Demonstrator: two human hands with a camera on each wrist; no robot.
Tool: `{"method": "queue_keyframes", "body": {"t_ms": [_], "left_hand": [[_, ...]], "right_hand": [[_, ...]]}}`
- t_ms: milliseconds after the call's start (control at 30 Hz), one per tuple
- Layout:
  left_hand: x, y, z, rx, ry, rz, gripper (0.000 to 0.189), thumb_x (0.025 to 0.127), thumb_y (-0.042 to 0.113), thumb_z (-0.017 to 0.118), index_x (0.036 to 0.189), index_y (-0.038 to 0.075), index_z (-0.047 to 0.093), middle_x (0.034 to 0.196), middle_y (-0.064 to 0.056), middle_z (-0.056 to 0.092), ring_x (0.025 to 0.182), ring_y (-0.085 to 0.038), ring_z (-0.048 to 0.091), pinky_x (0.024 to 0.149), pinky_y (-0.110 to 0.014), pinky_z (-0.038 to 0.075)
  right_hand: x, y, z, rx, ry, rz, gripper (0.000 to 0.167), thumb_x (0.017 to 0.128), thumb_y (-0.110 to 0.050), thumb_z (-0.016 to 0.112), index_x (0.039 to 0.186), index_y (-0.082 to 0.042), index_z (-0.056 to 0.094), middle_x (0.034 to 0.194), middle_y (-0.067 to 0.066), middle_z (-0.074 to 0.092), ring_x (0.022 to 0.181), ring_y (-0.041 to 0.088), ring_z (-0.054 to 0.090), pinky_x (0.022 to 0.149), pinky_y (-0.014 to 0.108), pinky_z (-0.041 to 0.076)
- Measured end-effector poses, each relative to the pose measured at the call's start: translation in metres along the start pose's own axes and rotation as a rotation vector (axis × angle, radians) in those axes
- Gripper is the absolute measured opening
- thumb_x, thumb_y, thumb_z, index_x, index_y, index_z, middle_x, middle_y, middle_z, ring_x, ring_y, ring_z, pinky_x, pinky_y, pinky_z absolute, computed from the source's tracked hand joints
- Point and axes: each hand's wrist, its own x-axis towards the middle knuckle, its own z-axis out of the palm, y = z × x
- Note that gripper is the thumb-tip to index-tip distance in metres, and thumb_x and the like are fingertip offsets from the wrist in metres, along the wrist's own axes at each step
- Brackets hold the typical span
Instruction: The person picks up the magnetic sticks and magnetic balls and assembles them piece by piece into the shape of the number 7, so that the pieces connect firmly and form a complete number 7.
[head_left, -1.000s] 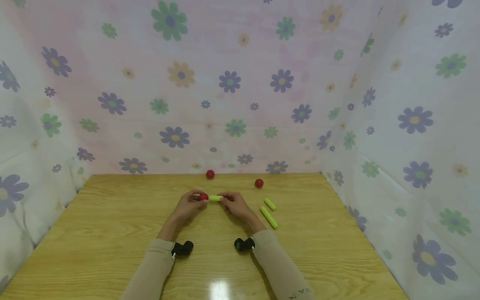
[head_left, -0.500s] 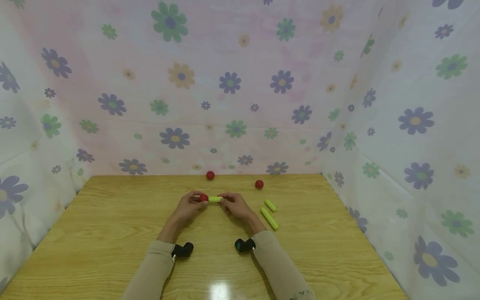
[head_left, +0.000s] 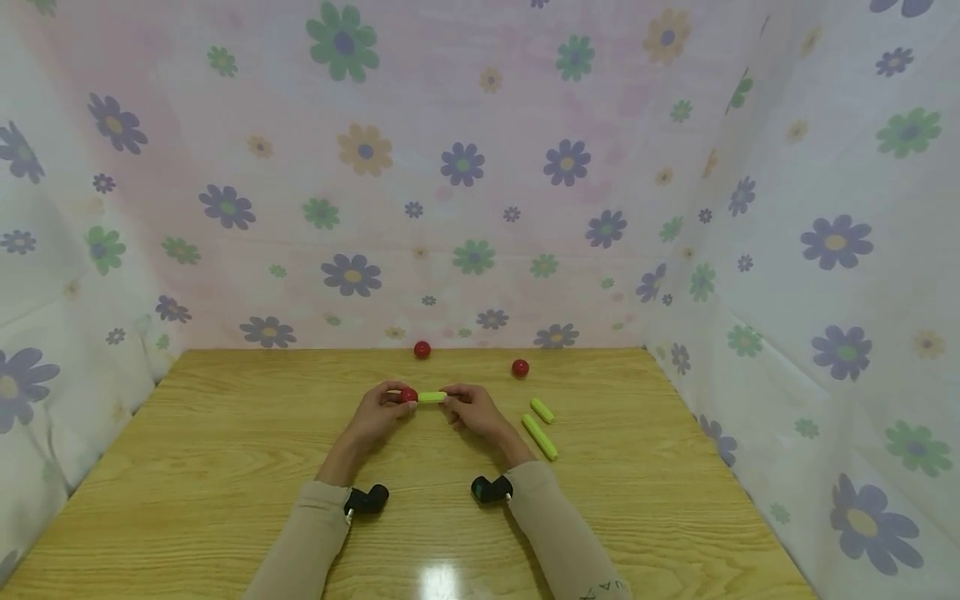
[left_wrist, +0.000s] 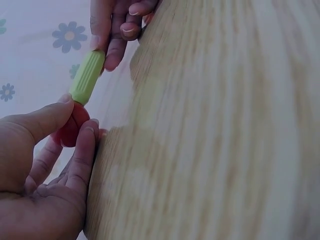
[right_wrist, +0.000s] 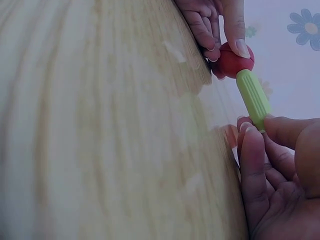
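Observation:
Between thumb and fingers, my left hand (head_left: 377,415) grips a red ball (left_wrist: 75,125). My right hand (head_left: 477,414) pinches the far end of a short, ribbed yellow-green stick (right_wrist: 254,100). The stick's other end meets the red ball (right_wrist: 234,62), and the two lie in line just over the table. Whether the stick's end sits inside the ball or only against it, I cannot tell. In the left wrist view the ribbed stick (left_wrist: 88,77) runs from the ball up to the right fingertips.
Two more red balls lie at the back of the wooden table (head_left: 247,450): one ball (head_left: 422,350) at the rear edge, another ball (head_left: 520,367) farther right. Right of my right hand lie a short yellow-green stick (head_left: 542,410) and a longer stick (head_left: 540,437). Flowered cloth (head_left: 465,225) hangs behind.
The small gap between stick and ball has closed; they now touch. My right fingers have slid slightly toward the stick's outer end. The loose balls and sticks stay put.

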Motion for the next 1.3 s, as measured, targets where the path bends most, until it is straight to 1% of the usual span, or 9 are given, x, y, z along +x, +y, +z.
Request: {"method": "queue_keyframes", "body": {"t_ms": [100, 333, 400, 567, 667, 800, 967, 1100, 1300], "left_hand": [[0.0008, -0.0005, 0.0006, -0.010, -0.002, 0.003, 0.036, 0.099, 0.010, 0.070, 0.131, -0.001, 0.059, 0.125, -0.023, 0.066, 0.100, -0.020, 0.065, 0.082, -0.027, 0.052], [-0.0007, 0.0025, 0.0014, -0.018, 0.005, -0.033, 0.036, 0.099, 0.011, 0.071, 0.132, 0.001, 0.059, 0.126, -0.022, 0.065, 0.101, -0.022, 0.065, 0.081, -0.026, 0.052], [-0.0006, 0.0027, 0.0014, -0.010, 0.004, -0.027, 0.036, 0.100, 0.011, 0.070, 0.132, 0.000, 0.059, 0.126, -0.023, 0.065, 0.101, -0.022, 0.066, 0.081, -0.025, 0.052], [-0.0002, 0.0042, 0.0012, -0.019, 0.021, -0.019, 0.036, 0.099, 0.010, 0.071, 0.131, -0.003, 0.060, 0.127, -0.026, 0.065, 0.101, -0.021, 0.066, 0.079, -0.024, 0.053], [-0.0005, 0.0055, 0.0008, -0.022, 0.028, -0.022, 0.036, 0.098, 0.010, 0.072, 0.131, -0.003, 0.060, 0.127, -0.026, 0.065, 0.102, -0.021, 0.067, 0.080, -0.024, 0.054], [-0.0008, 0.0068, 0.0013, -0.051, 0.038, -0.046, 0.036, 0.097, 0.009, 0.073, 0.129, -0.002, 0.062, 0.125, -0.025, 0.066, 0.101, -0.021, 0.067, 0.079, -0.024, 0.054], [0.0003, 0.0059, 0.0024, -0.085, 0.068, -0.074, 0.036, 0.095, 0.008, 0.076, 0.127, -0.002, 0.065, 0.122, -0.023, 0.067, 0.096, -0.020, 0.066, 0.076, -0.024, 0.055], [0.0017, 0.0043, 0.0031, -0.076, 0.082, -0.072, 0.035, 0.095, 0.008, 0.076, 0.126, -0.002, 0.066, 0.122, -0.023, 0.068, 0.096, -0.019, 0.067, 0.077, -0.024, 0.055], [0.0016, 0.0040, 0.0035, -0.080, 0.078, -0.064, 0.035, 0.096, 0.009, 0.075, 0.128, -0.003, 0.065, 0.122, -0.024, 0.068, 0.095, -0.018, 0.067, 0.077, -0.024, 0.056]], "right_hand": [[-0.0006, -0.0004, -0.0007, 0.016, 0.007, 0.010, 0.033, 0.108, -0.010, 0.053, 0.136, 0.008, 0.062, 0.113, 0.029, 0.071, 0.070, 0.012, 0.057, 0.060, 0.022, 0.052], [0.0017, 0.0019, -0.0036, 0.041, -0.017, 0.015, 0.033, 0.108, -0.007, 0.053, 0.135, 0.011, 0.060, 0.115, 0.032, 0.069, 0.072, 0.013, 0.060, 0.061, 0.022, 0.054], [0.0029, 0.0029, -0.0036, 0.048, -0.019, 0.023, 0.034, 0.108, -0.007, 0.053, 0.136, 0.011, 0.060, 0.116, 0.032, 0.069, 0.072, 0.013, 0.061, 0.061, 0.022, 0.055], [0.0018, 0.0018, -0.0039, 0.075, -0.017, 0.032, 0.034, 0.108, -0.008, 0.053, 0.138, 0.009, 0.059, 0.118, 0.029, 0.069, 0.074, 0.010, 0.062, 0.062, 0.020, 0.053], [0.0009, 0.0021, -0.0042, 0.092, -0.015, 0.037, 0.035, 0.109, -0.007, 0.052, 0.139, 0.008, 0.058, 0.119, 0.029, 0.069, 0.076, 0.009, 0.064, 0.063, 0.020, 0.054], [0.0010, 0.0034, -0.0045, 0.104, -0.016, 0.046, 0.034, 0.109, -0.007, 0.052, 0.139, 0.008, 0.058, 0.119, 0.027, 0.069, 0.078, 0.008, 0.066, 0.064, 0.019, 0.054], [0.0011, 0.0047, -0.0056, 0.110, -0.022, 0.049, 0.034, 0.109, -0.006, 0.051, 0.138, 0.008, 0.058, 0.119, 0.024, 0.069, 0.082, 0.008, 0.068, 0.065, 0.020, 0.054], [0.0001, 0.0053, -0.0071, 0.121, -0.028, 0.061, 0.033, 0.109, -0.007, 0.051, 0.137, 0.007, 0.059, 0.118, 0.021, 0.069, 0.084, 0.008, 0.069, 0.067, 0.020, 0.055], [-0.0009, 0.0053, -0.0089, 0.139, -0.022, 0.070, 0.033, 0.109, -0.007, 0.050, 0.138, 0.007, 0.059, 0.117, 0.020, 0.069, 0.084, 0.008, 0.069, 0.068, 0.020, 0.056]]}}
